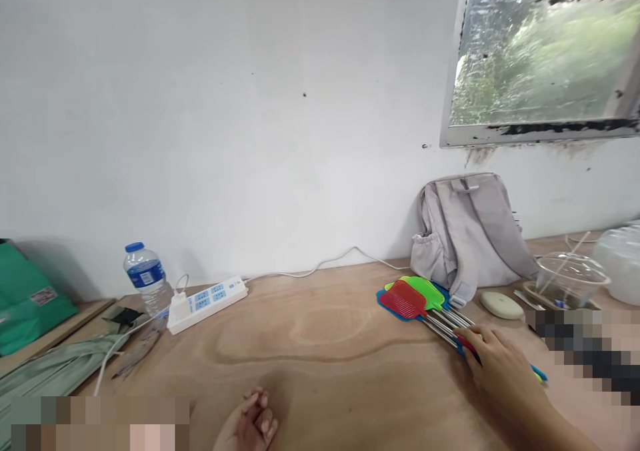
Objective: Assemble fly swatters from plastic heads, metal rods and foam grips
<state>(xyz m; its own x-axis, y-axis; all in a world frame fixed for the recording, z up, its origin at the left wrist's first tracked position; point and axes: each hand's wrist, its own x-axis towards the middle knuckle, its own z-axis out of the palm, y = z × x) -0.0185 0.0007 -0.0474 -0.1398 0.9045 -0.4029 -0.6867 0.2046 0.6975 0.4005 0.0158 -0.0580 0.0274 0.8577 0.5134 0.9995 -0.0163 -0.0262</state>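
Observation:
My right hand (495, 364) lies over the handles of a bundle of fly swatters (417, 296) on the wooden table (325, 344), fingers curled around their metal shafts. The swatter heads are red, green and blue, and they fan out to the upper left of the hand. My left hand (253, 425) rests on the table at the bottom edge of the view, fingers loosely curled, holding nothing.
A grey backpack (467, 234) leans on the white wall behind the swatters. A water bottle (147, 277) and a white power strip (207, 302) sit at the left. A clear plastic cup (570, 279) and a pale oval object (501, 304) sit at the right.

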